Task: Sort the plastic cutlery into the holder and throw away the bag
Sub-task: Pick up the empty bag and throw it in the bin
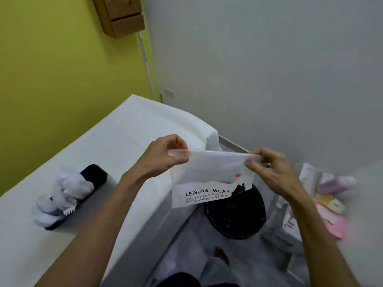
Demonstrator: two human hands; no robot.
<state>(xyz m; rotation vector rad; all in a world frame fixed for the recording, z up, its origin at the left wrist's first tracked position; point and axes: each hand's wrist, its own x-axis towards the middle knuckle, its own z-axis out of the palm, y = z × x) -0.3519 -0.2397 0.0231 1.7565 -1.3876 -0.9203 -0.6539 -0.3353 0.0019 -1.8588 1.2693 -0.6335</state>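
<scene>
Frosted plastic bag point(209, 177) hangs flat over the black mesh bin point(238, 216), right of the table point(124, 131). Held apart, the left hand point(163, 156) and right hand point(269, 168) each pinch a top corner. Likely best: centre it over the bin, then release both pinches together. Its long axis runs left-right, mouth edge up, print facing the person.

Black basket point(236, 218) — upper rim hidden behind bag point(207, 172). Pastel items point(329, 195) at right blurred, unidentifiable. Cutlery point(66, 189) in holder point(95, 172) smeared — types indistinct. Wooden drawers point(122, 15) cut by top edge.
</scene>
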